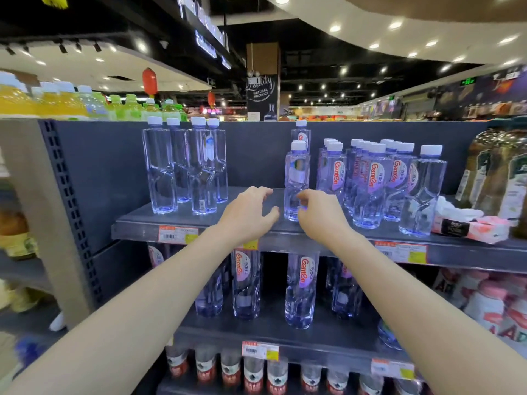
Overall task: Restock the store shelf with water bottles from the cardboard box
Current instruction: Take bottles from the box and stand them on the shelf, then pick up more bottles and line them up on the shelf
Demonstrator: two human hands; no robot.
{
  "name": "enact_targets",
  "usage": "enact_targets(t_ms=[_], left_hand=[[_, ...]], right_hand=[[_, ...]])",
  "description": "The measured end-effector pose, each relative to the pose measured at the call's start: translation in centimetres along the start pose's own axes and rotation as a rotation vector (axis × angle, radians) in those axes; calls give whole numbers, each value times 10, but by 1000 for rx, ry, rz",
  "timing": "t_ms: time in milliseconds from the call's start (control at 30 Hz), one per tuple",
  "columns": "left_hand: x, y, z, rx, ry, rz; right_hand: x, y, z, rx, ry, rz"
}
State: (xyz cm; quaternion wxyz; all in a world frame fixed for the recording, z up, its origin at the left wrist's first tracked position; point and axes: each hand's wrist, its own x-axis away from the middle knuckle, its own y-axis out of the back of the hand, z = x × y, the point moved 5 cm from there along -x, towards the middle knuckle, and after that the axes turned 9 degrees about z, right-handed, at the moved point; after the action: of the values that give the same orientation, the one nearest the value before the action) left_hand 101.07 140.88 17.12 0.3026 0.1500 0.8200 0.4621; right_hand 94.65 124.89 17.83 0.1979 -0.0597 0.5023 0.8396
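Note:
A clear water bottle with a white cap stands upright near the front middle of the upper shelf. My right hand reaches in from the right, and its curled fingers hold the bottle's lower part. My left hand hovers just left of the bottle with fingers spread, touching nothing. Behind it stands a second bottle. Several labelled bottles are grouped on the right, several more on the left. The cardboard box is out of view.
A tissue pack lies at the shelf's right end beside dark glass bottles. The shelf below holds several more water bottles. A grey upright bounds the left side. Between the left group and the held bottle is bare shelf.

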Motion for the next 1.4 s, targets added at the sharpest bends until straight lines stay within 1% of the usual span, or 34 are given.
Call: enact_targets(t_ms=[100,200,300,467,667,833,1067,1233,1400], left_hand=[[26,6,-13,-79,9,18],[56,12,-24,-226,10,58],[92,19,-23,-287,41,108],[172,35,-15,-291,107,77],[264,31,-18,-329,111,151],[309,39,-19,-329,157,148],[350,44,-11,-305,271,142],[396,26,8,-229,394,163],[465,4,62,-315,540,248]], right_hand=[[31,0,2,13,28,38],[66,3,4,18,10,72],[107,6,8,48,-20,104],[180,9,17,80,-99,98],[259,-6,41,68,-111,211],[297,-12,54,82,-84,273],[326,-24,57,100,-23,346],[349,-60,56,88,-8,425],[382,-133,67,72,56,570]])
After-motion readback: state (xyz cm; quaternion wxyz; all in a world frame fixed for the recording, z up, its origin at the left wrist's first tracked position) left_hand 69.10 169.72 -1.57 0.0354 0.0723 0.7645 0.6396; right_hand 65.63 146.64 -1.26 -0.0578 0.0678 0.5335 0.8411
